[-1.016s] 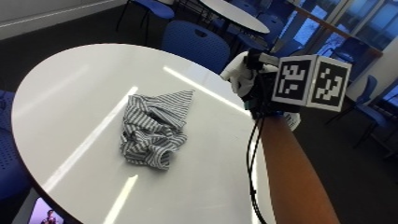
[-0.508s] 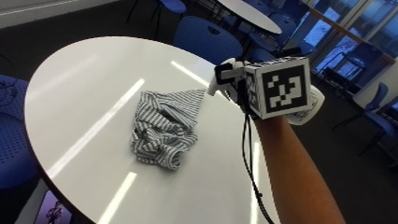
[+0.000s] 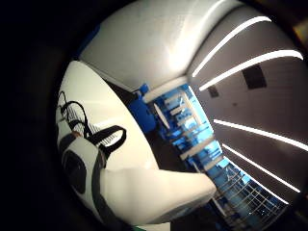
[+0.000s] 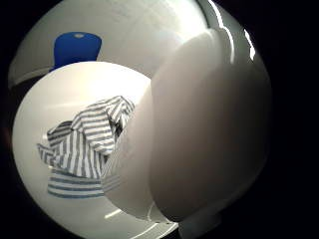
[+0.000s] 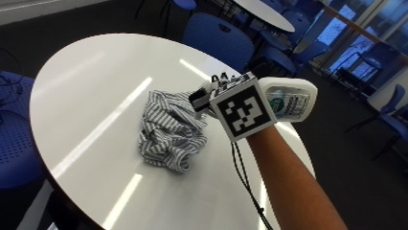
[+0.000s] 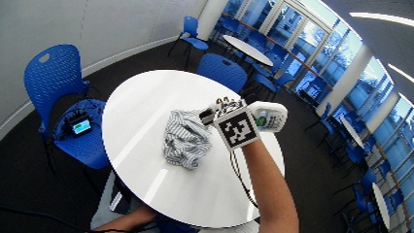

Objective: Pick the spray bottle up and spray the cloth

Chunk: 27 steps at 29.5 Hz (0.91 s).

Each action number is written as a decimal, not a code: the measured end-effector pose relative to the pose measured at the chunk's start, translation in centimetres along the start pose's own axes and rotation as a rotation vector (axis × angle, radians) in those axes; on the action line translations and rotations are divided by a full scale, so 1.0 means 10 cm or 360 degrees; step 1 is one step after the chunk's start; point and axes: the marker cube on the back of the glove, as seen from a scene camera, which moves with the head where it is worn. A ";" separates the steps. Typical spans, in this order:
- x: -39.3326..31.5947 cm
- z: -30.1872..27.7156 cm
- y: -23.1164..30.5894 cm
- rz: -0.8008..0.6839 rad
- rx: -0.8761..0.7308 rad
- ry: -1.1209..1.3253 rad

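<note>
A crumpled grey-and-white striped cloth [image 5: 169, 132] lies near the middle of the round white table [image 5: 96, 81]. My gloved right hand [image 5: 204, 99] hovers just above the cloth's far right edge and grips a white spray bottle [image 5: 290, 100], which is tipped on its side with its green label showing. The wide outside view shows the same: hand [image 6: 210, 114], bottle [image 6: 268, 116], cloth [image 6: 185, 141]. The bottle's white body [image 4: 199, 129] fills much of the thumb side palm view, beside the cloth [image 4: 84, 139]. The nozzle is hidden behind the hand.
Blue chairs [image 5: 220, 38] stand close round the table's far side, and another round table [image 5: 265, 12] stands behind them. At the left a blue chair [image 6: 71, 126] carries a small lit screen. Bare tabletop [image 6: 146, 94] lies to the left of the cloth.
My hand with the bottle has come left, closer to the cloth, and now hangs over its edge. The outside camera has shifted too. The cloth lies as before.
</note>
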 end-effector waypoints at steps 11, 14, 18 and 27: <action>-0.28 -0.10 0.03 -0.0128 0.0021 -0.0069; -0.29 -0.15 -0.01 -0.0120 0.0037 -0.0097; -0.30 -0.21 -0.10 -0.0001 0.0067 -0.0227; -0.14 -0.36 -0.39 0.0398 0.0158 -0.0629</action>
